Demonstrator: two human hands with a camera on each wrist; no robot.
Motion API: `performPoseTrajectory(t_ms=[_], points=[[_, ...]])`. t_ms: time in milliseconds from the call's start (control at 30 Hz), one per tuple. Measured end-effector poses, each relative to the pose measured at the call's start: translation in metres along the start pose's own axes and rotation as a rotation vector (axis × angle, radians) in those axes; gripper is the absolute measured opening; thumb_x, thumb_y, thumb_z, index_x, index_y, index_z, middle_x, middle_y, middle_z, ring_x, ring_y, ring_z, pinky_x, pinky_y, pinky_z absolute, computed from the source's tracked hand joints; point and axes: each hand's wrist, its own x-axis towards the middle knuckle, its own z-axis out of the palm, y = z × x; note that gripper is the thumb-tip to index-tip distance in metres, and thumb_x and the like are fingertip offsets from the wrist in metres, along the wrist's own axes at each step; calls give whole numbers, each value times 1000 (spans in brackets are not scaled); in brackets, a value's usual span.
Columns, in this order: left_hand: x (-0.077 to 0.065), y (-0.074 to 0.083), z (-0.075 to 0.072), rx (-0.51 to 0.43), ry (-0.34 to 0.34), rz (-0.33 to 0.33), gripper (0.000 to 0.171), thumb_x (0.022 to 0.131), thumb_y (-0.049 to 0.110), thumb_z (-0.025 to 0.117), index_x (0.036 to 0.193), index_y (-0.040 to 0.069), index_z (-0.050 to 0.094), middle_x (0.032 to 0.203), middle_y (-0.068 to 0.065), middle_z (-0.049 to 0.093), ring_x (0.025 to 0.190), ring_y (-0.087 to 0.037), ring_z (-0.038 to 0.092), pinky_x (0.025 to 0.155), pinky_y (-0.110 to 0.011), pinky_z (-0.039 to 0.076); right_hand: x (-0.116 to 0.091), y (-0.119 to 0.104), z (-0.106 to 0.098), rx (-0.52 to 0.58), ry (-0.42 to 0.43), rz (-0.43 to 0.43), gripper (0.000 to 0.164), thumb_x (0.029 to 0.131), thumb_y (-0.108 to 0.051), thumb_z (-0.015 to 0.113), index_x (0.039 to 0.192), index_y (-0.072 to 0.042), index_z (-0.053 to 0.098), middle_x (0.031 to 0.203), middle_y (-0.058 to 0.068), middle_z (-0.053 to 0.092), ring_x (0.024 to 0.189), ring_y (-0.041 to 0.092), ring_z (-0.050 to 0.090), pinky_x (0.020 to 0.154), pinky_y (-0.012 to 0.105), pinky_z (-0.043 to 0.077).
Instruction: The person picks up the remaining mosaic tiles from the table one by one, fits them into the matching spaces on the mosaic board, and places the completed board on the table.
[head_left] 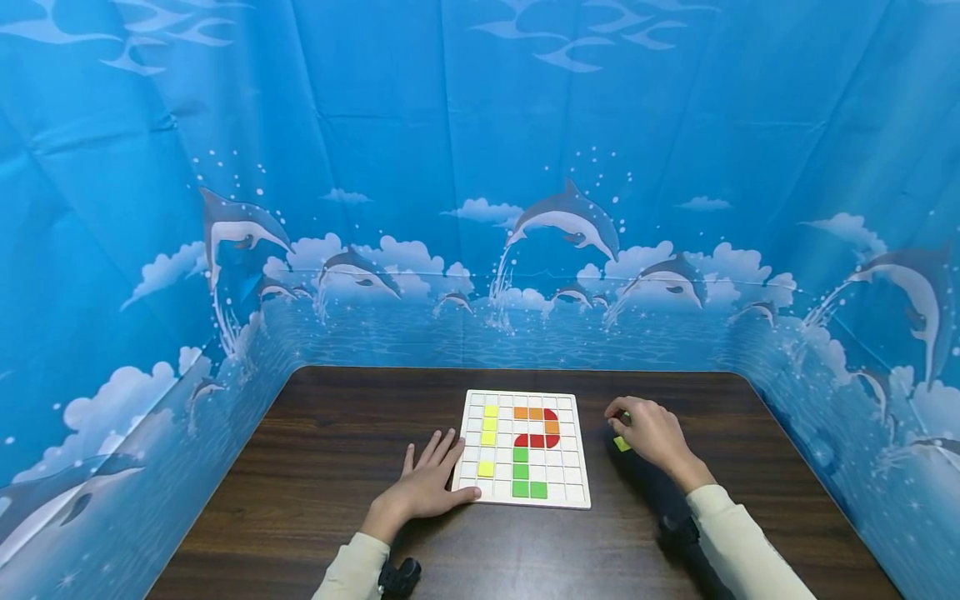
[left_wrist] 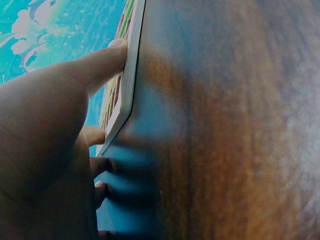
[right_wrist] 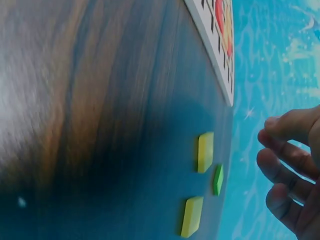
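Note:
A white square grid board [head_left: 558,492] lies on the table, bearing yellow, orange, red and green tiles. Four fingers of my left hand [head_left: 423,487] spread along its left edge, while the thumb [left_wrist: 112,57] rests on the near-left corner area. To the right of the board, my right hand [head_left: 651,429] hovers with bent fingers, the thumb tip close to the index fingertip; no tile shows between them. Beneath and beside it lie two loose yellow tiles [right_wrist: 205,152] and a small green tile [right_wrist: 218,179]. In the head view the hand partly hides these loose tiles.
The dark wooden table [head_left: 337,433] extends around the board on all sides. A blue curtain [head_left: 405,125] printed with dolphins stands behind and along both sides of it. Dark wrist cameras [head_left: 399,575] hang at the cream sleeves [head_left: 352,571].

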Motion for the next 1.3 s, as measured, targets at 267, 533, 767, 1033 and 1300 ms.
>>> performPoseTrajectory(t_ms=[267, 533, 767, 1033, 1300], points=[[0, -1, 0, 5, -2, -3, 99, 96, 69, 64, 170, 13, 28, 180, -14, 16, 167, -41, 9, 126, -77, -1, 11, 16, 1, -65, -30, 76, 15, 96, -14, 79, 110, -8, 80, 99, 8, 75, 71, 16, 66, 53, 34, 50], [-1, -3, 1, -16, 10, 9, 101, 95, 73, 63, 171, 15, 29, 180, -14, 16, 167, -41, 9, 126, -77, -2, 23, 31, 7, -124, -78, 145, 24, 96, -18, 80, 116, -5, 78, 109, 15, 76, 79, 25, 69, 60, 44, 57], [4, -6, 4, 5, 3, -6, 101, 95, 72, 63, 171, 15, 28, 180, -11, 15, 168, -39, 7, 128, -75, -3, 25, 43, 16, -154, -123, 187, 27, 96, -16, 79, 119, -2, 77, 111, 18, 75, 88, 32, 72, 69, 51, 60], [0, 0, 0, 7, -12, -11, 99, 96, 70, 63, 171, 14, 28, 180, -13, 16, 167, -40, 7, 128, -75, -3, 23, 45, 20, -155, -101, 174, 22, 96, -14, 79, 115, -2, 79, 106, 16, 75, 80, 28, 70, 64, 47, 59], [4, -7, 6, -5, 6, 0, 104, 94, 77, 60, 171, 16, 28, 180, -12, 15, 167, -40, 7, 127, -76, -4, 23, 45, 20, -146, -107, 164, 24, 94, -15, 80, 115, -6, 79, 103, 13, 73, 75, 23, 66, 59, 42, 55]])
